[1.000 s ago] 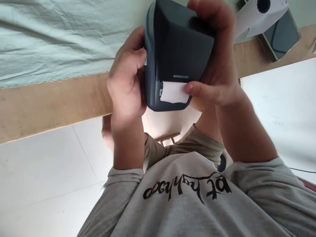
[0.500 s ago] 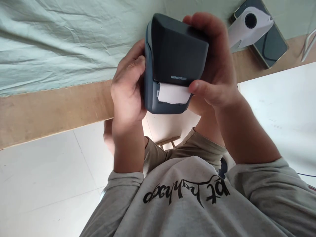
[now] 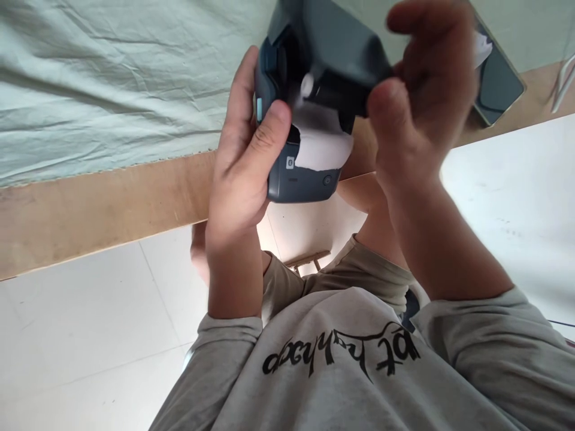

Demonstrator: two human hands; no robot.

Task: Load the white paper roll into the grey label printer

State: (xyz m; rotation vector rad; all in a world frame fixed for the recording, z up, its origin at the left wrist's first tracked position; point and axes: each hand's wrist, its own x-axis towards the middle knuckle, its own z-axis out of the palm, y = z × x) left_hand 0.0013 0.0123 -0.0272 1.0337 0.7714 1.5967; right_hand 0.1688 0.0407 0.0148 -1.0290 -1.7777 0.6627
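Hands up close: left hand clamps the label printer body, right hand grips its raised lid (paper strip showing), over the table edge; green cloth and phone beyond.

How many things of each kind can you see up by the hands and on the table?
Hands: 2, the left hand and the right hand
Label printers: 1, the dark blue label printer in both hands
Paper strips: 1, the white paper strip poking out of it
Phones: 1, the phone on the table
Total: 5
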